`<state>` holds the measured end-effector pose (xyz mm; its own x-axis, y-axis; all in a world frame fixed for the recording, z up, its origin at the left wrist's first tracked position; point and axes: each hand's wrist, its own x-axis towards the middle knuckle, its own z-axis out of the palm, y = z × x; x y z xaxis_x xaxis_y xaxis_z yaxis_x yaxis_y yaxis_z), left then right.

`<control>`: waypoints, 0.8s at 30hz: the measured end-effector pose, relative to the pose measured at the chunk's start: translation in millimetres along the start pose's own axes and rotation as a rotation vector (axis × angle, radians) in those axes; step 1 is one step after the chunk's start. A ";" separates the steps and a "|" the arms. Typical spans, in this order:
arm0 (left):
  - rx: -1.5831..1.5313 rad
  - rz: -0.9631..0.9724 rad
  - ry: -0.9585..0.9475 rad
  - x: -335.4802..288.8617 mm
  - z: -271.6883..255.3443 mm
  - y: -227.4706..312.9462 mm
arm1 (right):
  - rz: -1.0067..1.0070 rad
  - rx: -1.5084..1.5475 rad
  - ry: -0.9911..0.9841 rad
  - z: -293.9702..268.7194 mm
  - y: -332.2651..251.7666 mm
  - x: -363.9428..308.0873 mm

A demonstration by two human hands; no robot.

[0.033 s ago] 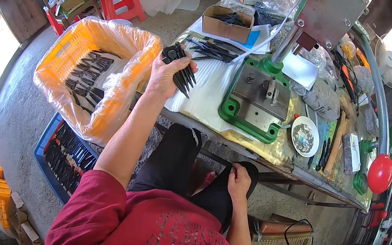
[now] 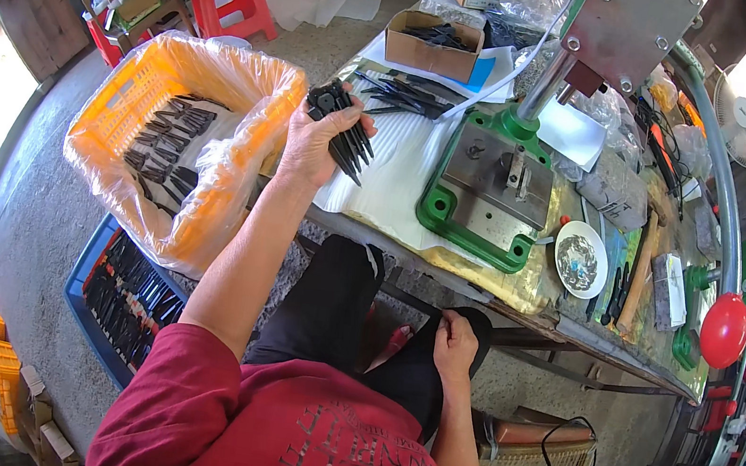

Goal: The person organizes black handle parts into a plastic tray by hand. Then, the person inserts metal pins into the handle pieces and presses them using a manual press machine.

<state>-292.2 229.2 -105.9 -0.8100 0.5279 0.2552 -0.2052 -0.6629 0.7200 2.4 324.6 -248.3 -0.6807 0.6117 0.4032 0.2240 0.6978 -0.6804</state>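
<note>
My left hand [image 2: 318, 133] is closed around a bunch of slim black pointed pieces [image 2: 348, 146], held up between the crate and the table. Their tips point down and to the right; their exact kind I cannot make out. On the table just beyond lie more long black pieces [image 2: 404, 96], on white foam sheeting [image 2: 340, 192]. To the left, a yellow crate [image 2: 122, 93] lined with clear plastic holds rows of similar black pieces [image 2: 172, 136]. My right hand [image 2: 456, 342] rests on my right thigh, fingers curled in, with nothing visible in it.
A green-based press [image 2: 484, 191] stands on the table, near a white dish [image 2: 581, 259] of small metal bits. The red ball [image 2: 724, 330] of a lever hangs at the right. An open cardboard box [image 2: 430, 53] sits behind; a blue crate [image 2: 81, 273] stands low at the left.
</note>
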 end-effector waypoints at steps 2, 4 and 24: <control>-0.061 0.013 -0.005 -0.2 0.5 1.6 | -0.004 0.006 0.006 0.1 0.1 -0.1; -0.101 0.001 0.008 -1.7 5.8 2.6 | -0.007 -0.005 0.009 0.5 0.7 -0.5; -0.104 -0.043 -0.020 -3.0 19.1 -3.4 | 0.010 -0.008 0.006 -0.2 0.3 -0.8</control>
<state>-278.6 240.1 -96.8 -0.7881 0.5671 0.2393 -0.2963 -0.6903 0.6600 3.1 324.4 -248.7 -0.6742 0.6208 0.4002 0.2363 0.6947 -0.6794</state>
